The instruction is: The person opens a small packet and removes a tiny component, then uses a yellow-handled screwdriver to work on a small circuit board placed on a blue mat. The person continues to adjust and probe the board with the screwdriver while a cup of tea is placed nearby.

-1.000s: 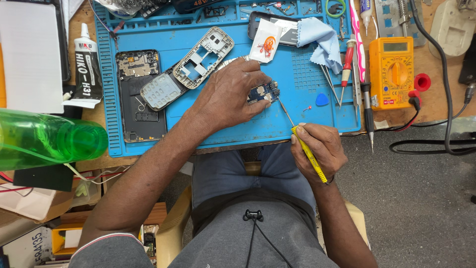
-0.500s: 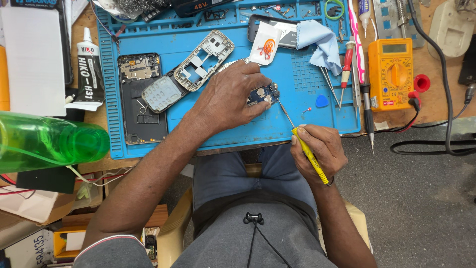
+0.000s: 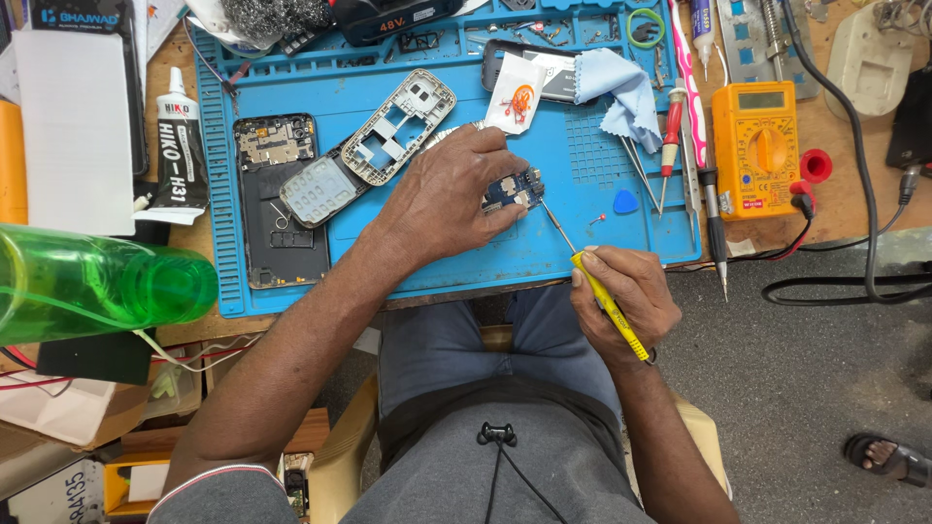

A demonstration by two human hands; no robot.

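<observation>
My left hand point(image 3: 449, 199) presses down on a small blue circuit board point(image 3: 513, 188) lying on the blue work mat point(image 3: 466, 262). In my right hand point(image 3: 626, 296) I grip a yellow-handled screwdriver point(image 3: 600, 291), its thin metal tip reaching up to the board's right edge. A grey phone frame point(image 3: 398, 126) and a keypad piece point(image 3: 316, 191) lie just left of my left hand. Further left sits a dark opened phone body point(image 3: 282, 199).
A green plastic bottle point(image 3: 92, 281) lies at the left. An orange multimeter point(image 3: 762, 150) with probes, tweezers, a red screwdriver point(image 3: 670, 136), a blue cloth point(image 3: 616, 92), a small packet point(image 3: 515, 94) and a glue tube point(image 3: 180, 146) surround the mat. Black cables point(image 3: 864, 252) run at right.
Both hands stay in place on the board and screwdriver; only slight shifts of the view are visible.
</observation>
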